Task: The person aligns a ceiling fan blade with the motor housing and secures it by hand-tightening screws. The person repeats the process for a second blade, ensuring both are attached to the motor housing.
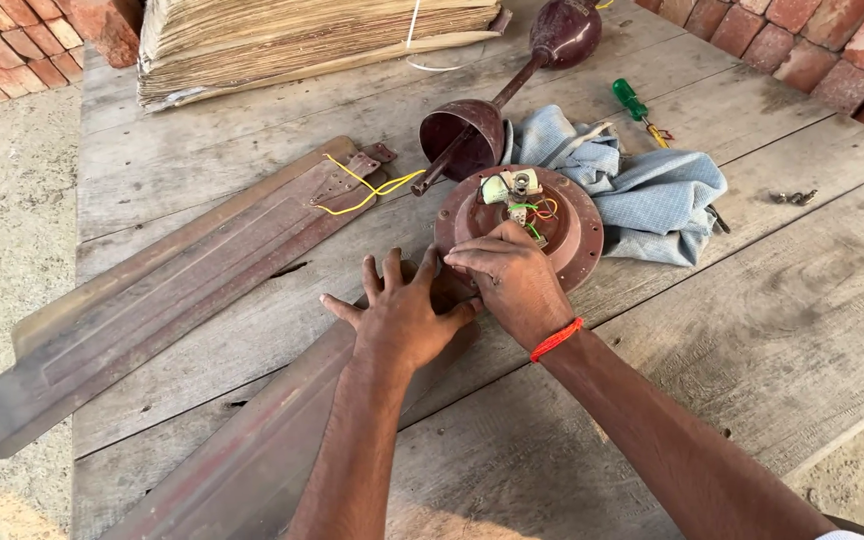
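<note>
Plank table [772,330]: fan blades [152,300] left, motor [562,225] centre, cloth [652,195] right, screwdriver [637,105] and paper stack [302,40] far.

From my remote view, the surface [772,330] is a run of broad, weathered grey planks with open cracks and knots, lit by strong daylight. Red brick walls close in at the upper right [832,50] and the upper left corner [2,45]. Pale sandy ground [7,250] lies along the left edge and shows again at the lower right. A thick stack of dry, tan sheets [302,35] bound with white string sits at the far end
</note>
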